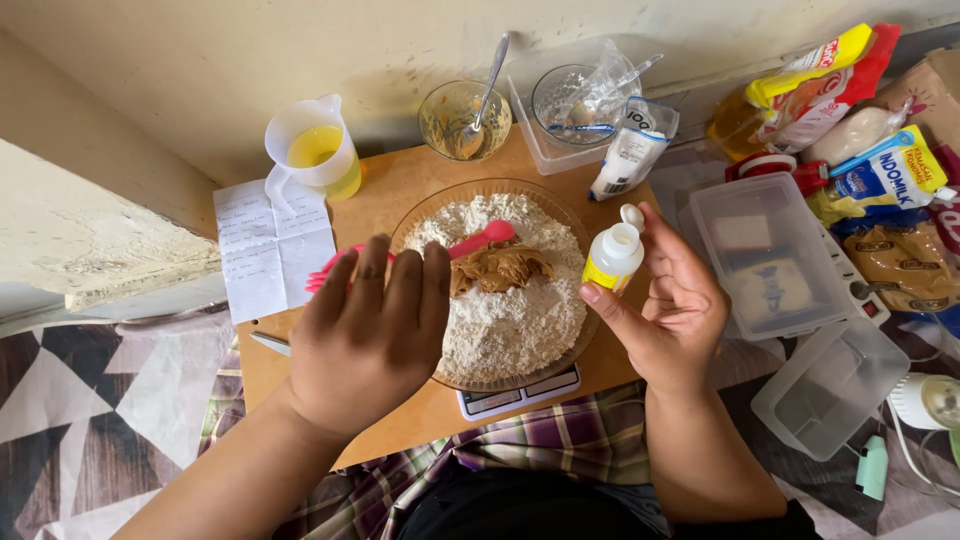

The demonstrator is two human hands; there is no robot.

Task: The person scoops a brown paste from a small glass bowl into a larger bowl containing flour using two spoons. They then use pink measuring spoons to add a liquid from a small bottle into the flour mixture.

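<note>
Where the left hand (368, 335) curls over the near rim of the glass bowl (560, 215), its back hides how the fingers (372, 262) grip; they are closed on a pink spatula (478, 240), whose blade rests beside a brown paste lump (503, 267) on the flour (510, 315). Right hand (672, 305) fingers (608, 305) clamp one small white bottle (612, 255), its flip cap open, at the bowl's right edge. One scale (520, 397) peeks from beneath the bowl on the wooden worktop (400, 185). Behind stand one jug (315, 150) of yellow liquid, one small glass bowl with a spoon (468, 120), and a paper sheet (270, 250). Two clear tubs (800, 300) sit right.
</note>
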